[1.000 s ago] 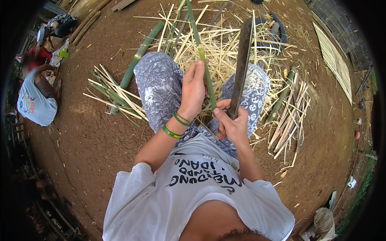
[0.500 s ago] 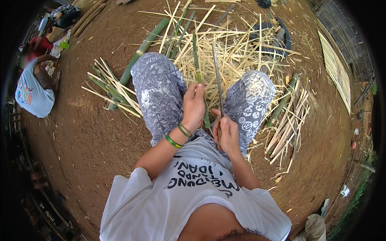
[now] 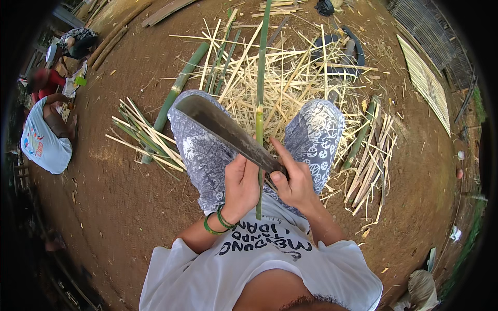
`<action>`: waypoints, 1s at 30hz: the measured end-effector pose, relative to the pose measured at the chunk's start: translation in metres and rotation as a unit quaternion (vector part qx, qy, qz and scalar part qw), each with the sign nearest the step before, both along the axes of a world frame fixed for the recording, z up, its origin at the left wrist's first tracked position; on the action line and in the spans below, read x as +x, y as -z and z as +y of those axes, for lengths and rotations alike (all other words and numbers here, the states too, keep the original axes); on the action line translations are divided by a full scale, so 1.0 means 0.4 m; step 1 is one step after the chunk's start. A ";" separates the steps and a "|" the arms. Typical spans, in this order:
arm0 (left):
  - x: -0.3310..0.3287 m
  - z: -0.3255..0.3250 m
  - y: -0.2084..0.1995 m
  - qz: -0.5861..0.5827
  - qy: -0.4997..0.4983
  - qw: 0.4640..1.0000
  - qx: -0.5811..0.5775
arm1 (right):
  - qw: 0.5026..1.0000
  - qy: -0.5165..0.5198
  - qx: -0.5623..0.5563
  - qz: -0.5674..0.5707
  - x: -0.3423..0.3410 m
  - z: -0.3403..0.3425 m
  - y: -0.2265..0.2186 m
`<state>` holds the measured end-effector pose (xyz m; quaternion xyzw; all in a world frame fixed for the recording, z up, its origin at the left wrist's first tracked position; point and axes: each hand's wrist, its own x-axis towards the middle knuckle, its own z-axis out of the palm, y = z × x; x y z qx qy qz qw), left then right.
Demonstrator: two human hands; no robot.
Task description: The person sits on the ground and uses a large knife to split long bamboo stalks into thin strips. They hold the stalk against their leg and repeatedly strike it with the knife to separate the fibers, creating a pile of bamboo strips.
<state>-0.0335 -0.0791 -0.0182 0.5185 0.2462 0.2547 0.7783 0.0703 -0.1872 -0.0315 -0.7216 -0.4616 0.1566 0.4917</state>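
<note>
My left hand (image 3: 243, 186) is closed on a long green bamboo strip (image 3: 261, 78), which stands nearly in line with my body and has a yellowish node above the hand. The strip's near end hangs below my fingers, over my shirt. In my right hand (image 3: 296, 185) is the handle of a machete, its index finger stretched forward. The broad dark machete blade (image 3: 218, 124) slants to the far left, over my left knee, and crosses the strip just above my left hand. Whether its edge bites into the strip, I cannot tell.
Pale bamboo strips and shavings (image 3: 290, 83) lie heaped beyond my knees. A thick green bamboo pole (image 3: 179, 85) rests left of the heap, with cut strips (image 3: 142, 132) beside it. More split pieces (image 3: 371, 160) lie at right. Several people (image 3: 47, 137) sit far left.
The machete has swung from pointing forward to lying leftward across the strip, its flat side showing. Left hand and strip have come nearer my body, and the hands are closer together.
</note>
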 end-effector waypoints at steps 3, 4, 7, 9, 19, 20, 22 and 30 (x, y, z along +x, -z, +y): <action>-0.031 -0.001 -0.050 0.010 0.077 0.997 0.015 | 0.999 0.023 0.038 -0.029 0.035 0.005 -0.024; -0.037 -0.005 -0.067 0.012 0.092 0.995 0.035 | 0.998 0.032 0.040 -0.033 0.050 0.005 -0.035; -0.058 -0.012 -0.082 0.014 0.137 0.986 0.090 | 0.993 0.067 0.076 -0.053 0.093 0.008 -0.058; -0.066 -0.007 -0.080 0.004 0.171 0.981 0.096 | 0.992 0.066 0.082 -0.070 0.116 0.002 -0.085; -0.110 0.017 -0.075 -0.074 0.304 0.938 0.151 | 0.961 0.133 0.220 -0.102 0.289 0.011 -0.178; -0.114 0.021 -0.070 -0.076 0.305 0.938 0.147 | 0.960 0.125 0.230 -0.103 0.298 0.012 -0.184; -0.114 0.026 -0.064 -0.077 0.307 0.939 0.135 | 0.957 0.107 0.248 -0.104 0.310 0.013 -0.194; -0.051 0.034 -0.080 -0.086 0.252 0.948 0.174 | 0.965 0.078 0.176 -0.175 0.187 0.008 -0.173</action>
